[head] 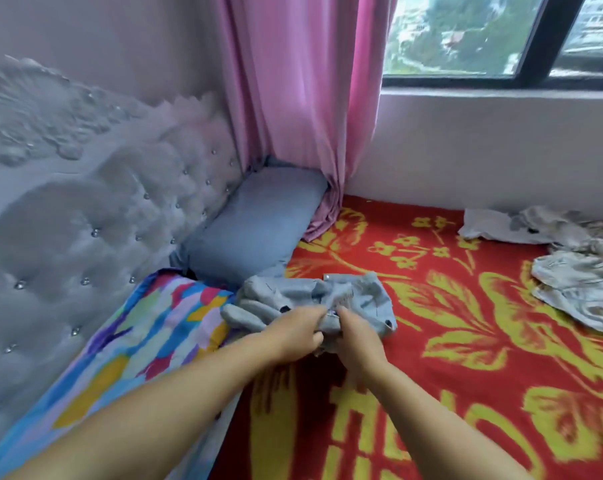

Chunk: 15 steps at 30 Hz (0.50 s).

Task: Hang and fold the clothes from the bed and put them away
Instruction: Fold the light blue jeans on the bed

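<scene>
**Two hands grab a gray piece of clothing on the bed**

Both hands are holding the same gray piece of clothing (313, 299). It lies bunched up on the red and yellow blanket (449, 306), near the pillows. The left hand (298, 332) has its fingers curled around the near edge of the cloth. The right hand (353, 336) pinches the cloth right next to it. The two hands are almost touching.

A blue-gray pillow (255, 230) sits in the corner by the padded headboard (85, 220). A pillow with many bright colors (137, 334) lies closer, just left of the gray clothing.

More light-colored clothes (570, 265) lie in a crumpled heap on the far right of the blanket, well apart from the hands. A pink curtain (300, 98) hangs down beside the window (500, 36) and its bottom rests on the bed.
</scene>
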Each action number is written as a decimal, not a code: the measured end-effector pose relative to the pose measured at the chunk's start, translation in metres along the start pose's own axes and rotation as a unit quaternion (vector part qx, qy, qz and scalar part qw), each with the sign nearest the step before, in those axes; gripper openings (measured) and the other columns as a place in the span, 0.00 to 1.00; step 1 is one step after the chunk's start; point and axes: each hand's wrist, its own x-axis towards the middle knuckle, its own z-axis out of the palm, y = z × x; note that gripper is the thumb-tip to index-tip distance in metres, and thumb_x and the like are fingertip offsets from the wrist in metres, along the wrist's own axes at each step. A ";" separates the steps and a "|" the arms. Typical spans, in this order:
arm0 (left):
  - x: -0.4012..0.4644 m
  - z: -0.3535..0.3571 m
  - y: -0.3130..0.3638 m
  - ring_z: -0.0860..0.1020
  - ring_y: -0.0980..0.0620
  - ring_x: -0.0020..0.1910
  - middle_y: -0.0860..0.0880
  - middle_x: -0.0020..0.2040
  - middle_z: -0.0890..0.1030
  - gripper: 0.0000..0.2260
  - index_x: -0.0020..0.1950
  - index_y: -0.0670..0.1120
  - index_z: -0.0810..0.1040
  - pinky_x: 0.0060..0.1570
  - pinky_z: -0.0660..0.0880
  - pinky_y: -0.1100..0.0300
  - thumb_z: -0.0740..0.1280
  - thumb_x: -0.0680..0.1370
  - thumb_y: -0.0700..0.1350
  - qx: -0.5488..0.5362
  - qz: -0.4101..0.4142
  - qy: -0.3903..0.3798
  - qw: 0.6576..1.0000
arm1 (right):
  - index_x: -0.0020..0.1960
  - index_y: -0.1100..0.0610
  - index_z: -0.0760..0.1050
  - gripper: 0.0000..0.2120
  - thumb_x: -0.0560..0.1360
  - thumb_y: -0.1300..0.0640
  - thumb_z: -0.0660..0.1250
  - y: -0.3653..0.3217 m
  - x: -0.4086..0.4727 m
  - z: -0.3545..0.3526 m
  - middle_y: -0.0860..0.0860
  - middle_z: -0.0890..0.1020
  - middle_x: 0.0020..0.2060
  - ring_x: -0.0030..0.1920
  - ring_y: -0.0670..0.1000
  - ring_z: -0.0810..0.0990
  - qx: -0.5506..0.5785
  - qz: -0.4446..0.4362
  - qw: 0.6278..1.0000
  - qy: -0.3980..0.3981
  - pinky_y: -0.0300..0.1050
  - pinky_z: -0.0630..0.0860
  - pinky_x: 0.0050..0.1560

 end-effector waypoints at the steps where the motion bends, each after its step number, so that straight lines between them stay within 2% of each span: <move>1: -0.004 -0.018 0.008 0.75 0.41 0.55 0.41 0.55 0.78 0.07 0.51 0.44 0.69 0.49 0.68 0.54 0.62 0.74 0.41 0.002 0.019 0.032 0.999 | 0.56 0.57 0.71 0.12 0.73 0.59 0.64 -0.011 -0.005 -0.023 0.55 0.80 0.51 0.53 0.58 0.78 0.001 -0.008 1.000 0.023 0.49 0.72 0.47; 3: -0.005 -0.045 0.020 0.75 0.41 0.54 0.43 0.55 0.78 0.12 0.56 0.46 0.70 0.49 0.69 0.53 0.64 0.73 0.40 -0.002 0.042 0.092 0.995 | 0.54 0.58 0.73 0.09 0.75 0.58 0.62 -0.029 -0.014 -0.070 0.57 0.82 0.49 0.51 0.60 0.79 -0.005 -0.017 0.997 0.075 0.49 0.72 0.44; 6: 0.002 -0.070 0.024 0.76 0.41 0.52 0.45 0.54 0.78 0.08 0.54 0.48 0.69 0.46 0.69 0.53 0.63 0.76 0.41 -0.019 0.005 0.152 0.988 | 0.44 0.58 0.72 0.07 0.75 0.55 0.59 -0.043 -0.025 -0.137 0.58 0.82 0.46 0.48 0.61 0.79 -0.050 -0.015 0.989 0.135 0.48 0.70 0.39; 8: 0.001 -0.076 0.021 0.76 0.42 0.51 0.44 0.53 0.79 0.06 0.53 0.47 0.71 0.45 0.69 0.54 0.63 0.77 0.42 -0.036 -0.029 0.163 0.986 | 0.37 0.55 0.70 0.08 0.75 0.54 0.59 -0.041 -0.038 -0.180 0.57 0.82 0.43 0.47 0.60 0.79 -0.084 0.016 0.986 0.144 0.46 0.68 0.38; 11: -0.004 -0.081 0.024 0.78 0.41 0.46 0.43 0.46 0.81 0.02 0.47 0.47 0.75 0.42 0.70 0.55 0.65 0.76 0.44 -0.083 -0.057 0.164 0.981 | 0.31 0.58 0.69 0.13 0.74 0.57 0.59 -0.029 -0.057 -0.237 0.53 0.78 0.33 0.41 0.57 0.77 -0.055 0.078 0.988 0.121 0.47 0.72 0.40; 15: 0.000 -0.089 0.067 0.78 0.41 0.47 0.40 0.46 0.81 0.04 0.46 0.46 0.72 0.42 0.70 0.55 0.64 0.76 0.46 -0.079 -0.053 0.157 0.983 | 0.27 0.57 0.67 0.17 0.75 0.60 0.59 0.002 -0.086 -0.291 0.50 0.73 0.26 0.32 0.52 0.71 -0.045 0.119 0.983 0.129 0.40 0.64 0.30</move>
